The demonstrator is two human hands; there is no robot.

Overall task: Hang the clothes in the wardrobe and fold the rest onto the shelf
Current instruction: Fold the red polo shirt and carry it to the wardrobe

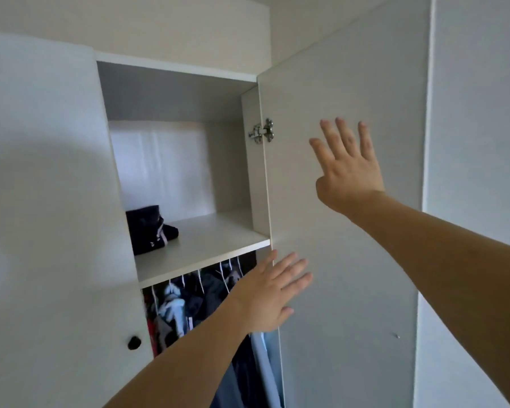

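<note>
Nearest the head camera, two bare forearms reach up and forward toward the wardrobe [177, 72]. Left hand [270, 293] is raised with fingers straight and a little spread, its fingertips [299, 265] lying over the inner edge of the right door [345, 260], just below the shelf [206, 245]; whether the palm presses the panel I cannot tell. Right hand [348, 169] is higher on that same door, fingers straight and fanned apart, flat against or just short of the panel — contact is not clear. Neither hand holds anything.

That door stands swung open, a metal hinge [262, 132] showing at its inner edge near the top. Left door [47, 201] covers the left part of the opening and carries a round black knob [134, 343] low down.

Inside, a folded dark garment [149, 231] with a pale drawstring sits at the left end of the white shelf, partly hidden behind the left door. Under the shelf, hanging clothes [183, 307] — dark, pale blue, white and red — crowd together on white hangers [227, 275]. A light blue garment [259, 363] hangs beneath the left hand, beside the right door's edge.
</note>
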